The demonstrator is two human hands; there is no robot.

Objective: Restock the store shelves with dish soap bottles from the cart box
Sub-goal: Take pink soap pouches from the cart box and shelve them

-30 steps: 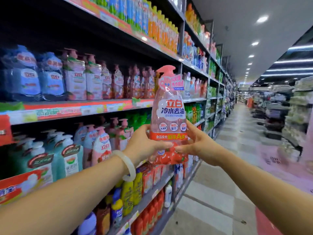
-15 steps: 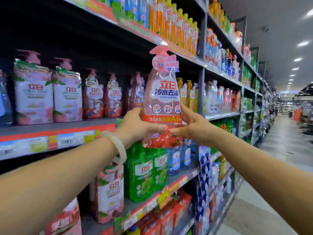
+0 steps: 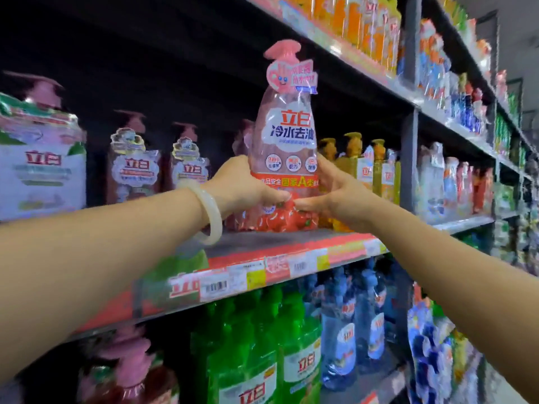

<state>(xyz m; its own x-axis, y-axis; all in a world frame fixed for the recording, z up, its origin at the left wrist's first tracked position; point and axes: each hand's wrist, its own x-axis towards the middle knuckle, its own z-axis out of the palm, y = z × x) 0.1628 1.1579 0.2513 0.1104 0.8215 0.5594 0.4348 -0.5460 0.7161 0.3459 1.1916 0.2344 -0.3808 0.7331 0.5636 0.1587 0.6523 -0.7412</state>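
A pink dish soap bottle (image 3: 285,132) with a pump top and white label stands upright at the front of the middle shelf (image 3: 256,271). Its base is at the shelf surface; whether it rests there I cannot tell. My left hand (image 3: 242,185) grips its lower left side, a pale bangle on the wrist. My right hand (image 3: 338,193) holds its lower right side, thumb across the front. More pink bottles (image 3: 189,167) of the same brand stand further back to the left.
Yellow bottles (image 3: 354,167) stand just right of the held bottle. Green bottles (image 3: 294,354) and blue bottles (image 3: 344,339) fill the shelf below. An upper shelf (image 3: 350,56) with orange bottles hangs overhead. A grey upright (image 3: 409,185) divides the bays.
Both hands carried the pink bottle forward and up to the middle shelf, bringing its base down to the shelf's front edge. The view swung from the aisle toward the shelves.
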